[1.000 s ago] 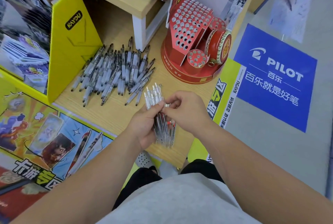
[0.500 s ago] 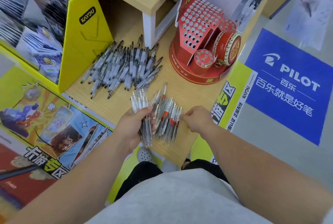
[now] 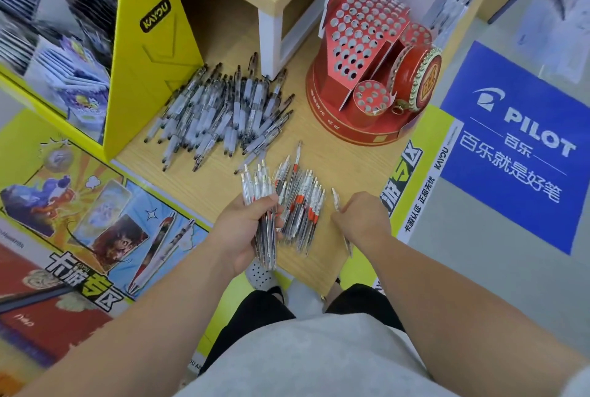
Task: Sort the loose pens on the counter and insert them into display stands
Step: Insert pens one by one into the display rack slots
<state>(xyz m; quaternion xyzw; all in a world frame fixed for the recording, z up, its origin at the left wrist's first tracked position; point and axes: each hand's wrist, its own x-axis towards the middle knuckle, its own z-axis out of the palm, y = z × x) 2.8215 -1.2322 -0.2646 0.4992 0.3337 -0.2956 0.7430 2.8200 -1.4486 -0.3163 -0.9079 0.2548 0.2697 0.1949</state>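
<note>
- Firstly, at the far left stands a yellow cardboard display box (image 3: 150, 55) printed KAYOU, on the pale wooden counter (image 3: 335, 167).
- Just right of it, a large heap of clear pens with black tips (image 3: 223, 112) lies loose on the counter, unsorted by the look of it.
- Nearer, the left hand (image 3: 245, 230) has its fingers curled tight round a bundle of clear pens (image 3: 265, 202), held upright-ish with the tips pointing far.
- Beside that bundle, a small pile of clear pens with red bands (image 3: 301, 205) rests on the counter between the two hands.
- The right hand (image 3: 360, 218) is closed on a single clear pen (image 3: 336, 199), whose tip pokes out on the far side and whose tail shows near the wrist.
- Far right on the counter sits a red cardboard display stand with round holes (image 3: 360, 42); its holes look empty.
- The step in hand seems to be sorting by colour: one pen is being added to a group or taken from one.
- Next, I judge, the single pen needs matching to the bundle or the pile, then a gathered group must be carried to the stand and fed in tip-down, one pen per hole.
</note>
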